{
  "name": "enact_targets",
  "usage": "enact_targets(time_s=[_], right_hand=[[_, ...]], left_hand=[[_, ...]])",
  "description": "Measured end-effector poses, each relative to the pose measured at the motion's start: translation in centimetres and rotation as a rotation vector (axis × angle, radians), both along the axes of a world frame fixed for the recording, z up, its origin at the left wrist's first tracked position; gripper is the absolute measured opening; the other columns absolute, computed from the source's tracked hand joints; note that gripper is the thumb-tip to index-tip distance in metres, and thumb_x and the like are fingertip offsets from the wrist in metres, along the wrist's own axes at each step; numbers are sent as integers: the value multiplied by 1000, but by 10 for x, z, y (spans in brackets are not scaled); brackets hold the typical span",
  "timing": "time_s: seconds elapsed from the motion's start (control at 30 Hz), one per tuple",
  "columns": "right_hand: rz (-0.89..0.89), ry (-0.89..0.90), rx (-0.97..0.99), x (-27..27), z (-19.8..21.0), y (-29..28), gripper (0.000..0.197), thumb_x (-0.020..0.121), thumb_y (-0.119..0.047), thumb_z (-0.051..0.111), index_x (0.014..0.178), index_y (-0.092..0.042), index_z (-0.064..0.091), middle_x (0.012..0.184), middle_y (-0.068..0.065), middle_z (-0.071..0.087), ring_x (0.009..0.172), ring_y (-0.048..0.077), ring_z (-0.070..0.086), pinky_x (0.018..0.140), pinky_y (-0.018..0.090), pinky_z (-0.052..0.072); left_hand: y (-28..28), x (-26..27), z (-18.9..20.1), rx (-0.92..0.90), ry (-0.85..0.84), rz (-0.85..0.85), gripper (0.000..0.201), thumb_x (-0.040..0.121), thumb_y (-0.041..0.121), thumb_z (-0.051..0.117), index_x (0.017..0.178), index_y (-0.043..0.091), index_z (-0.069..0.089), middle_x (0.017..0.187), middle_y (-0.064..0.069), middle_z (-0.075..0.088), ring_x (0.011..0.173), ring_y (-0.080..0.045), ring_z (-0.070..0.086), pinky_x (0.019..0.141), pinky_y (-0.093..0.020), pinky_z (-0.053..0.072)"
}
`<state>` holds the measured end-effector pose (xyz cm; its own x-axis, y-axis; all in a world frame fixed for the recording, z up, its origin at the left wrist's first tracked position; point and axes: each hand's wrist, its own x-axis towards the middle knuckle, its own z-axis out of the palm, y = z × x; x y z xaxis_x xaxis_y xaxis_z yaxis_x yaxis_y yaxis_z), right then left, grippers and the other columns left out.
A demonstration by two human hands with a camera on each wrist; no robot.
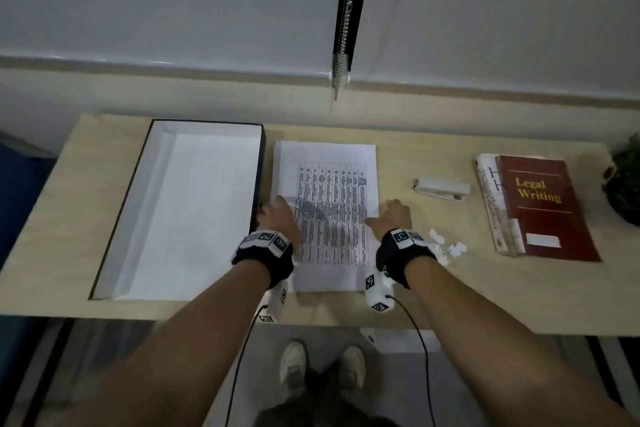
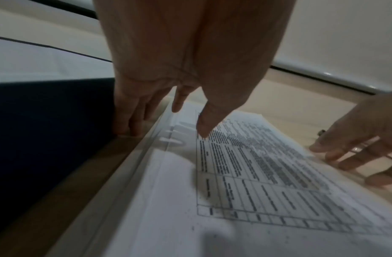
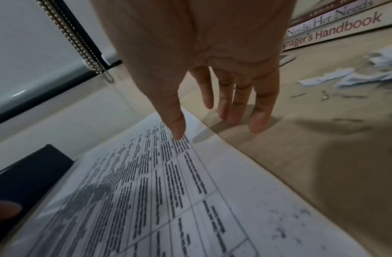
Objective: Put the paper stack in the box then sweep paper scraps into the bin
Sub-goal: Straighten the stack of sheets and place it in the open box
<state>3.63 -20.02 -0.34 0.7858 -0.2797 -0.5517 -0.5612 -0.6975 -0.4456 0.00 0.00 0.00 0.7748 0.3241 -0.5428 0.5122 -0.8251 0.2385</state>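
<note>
The printed paper stack point(image 1: 329, 184) lies flat on the desk, just right of the open box point(image 1: 187, 211), which has dark walls and a white inside. My left hand point(image 1: 277, 210) is at the stack's left edge; its thumb point(image 2: 203, 128) rests on the top sheet and its straight fingers point(image 2: 129, 125) reach down between the stack point(image 2: 256, 173) and the box wall point(image 2: 47, 139). At the right edge is my right hand point(image 1: 388, 215), thumb point(image 3: 178, 133) on the paper point(image 3: 168, 191) and fingers point(image 3: 258, 121) straight on the desk. White paper scraps point(image 1: 446, 246) lie right of that wrist. No bin shows clearly.
A white stapler point(image 1: 443, 188) lies right of the stack. Stacked books point(image 1: 540, 208) sit further right, with a dark plant point(image 1: 627, 184) at the desk's right end. A bead chain point(image 1: 341, 45) hangs from the blind behind. Something white point(image 1: 398, 340) shows under the desk's front edge.
</note>
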Motion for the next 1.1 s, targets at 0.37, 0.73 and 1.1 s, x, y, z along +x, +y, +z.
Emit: enact_targets(time_s=[0.37, 0.73, 1.1], right_hand=[[-23, 77, -49, 4, -15, 6, 71, 75, -15, 78, 133, -5, 37, 132, 20, 50, 114, 39, 58, 93, 41, 53], [-25, -14, 43, 7, -19, -8, 67, 63, -27, 86, 114, -7, 48, 114, 14, 51, 104, 29, 55, 84, 37, 51], [-207, -344, 704, 31, 76, -15, 33, 83, -1, 69, 115, -2, 67, 118, 11, 70, 97, 20, 68, 98, 37, 50]], left_hand=[[3, 13, -11, -29, 5, 158, 74, 81, 9, 67, 139, -1, 22, 134, -26, 42, 118, -38, 50, 95, -45, 46], [22, 8, -4, -407, -273, 256, 19, 82, 2, 61, 70, 13, 51, 73, -4, 58, 72, -23, 50, 62, -24, 39], [37, 17, 74, -796, -478, 230, 29, 81, -1, 67, 110, 5, 62, 91, 4, 67, 78, -5, 63, 54, -4, 47]])
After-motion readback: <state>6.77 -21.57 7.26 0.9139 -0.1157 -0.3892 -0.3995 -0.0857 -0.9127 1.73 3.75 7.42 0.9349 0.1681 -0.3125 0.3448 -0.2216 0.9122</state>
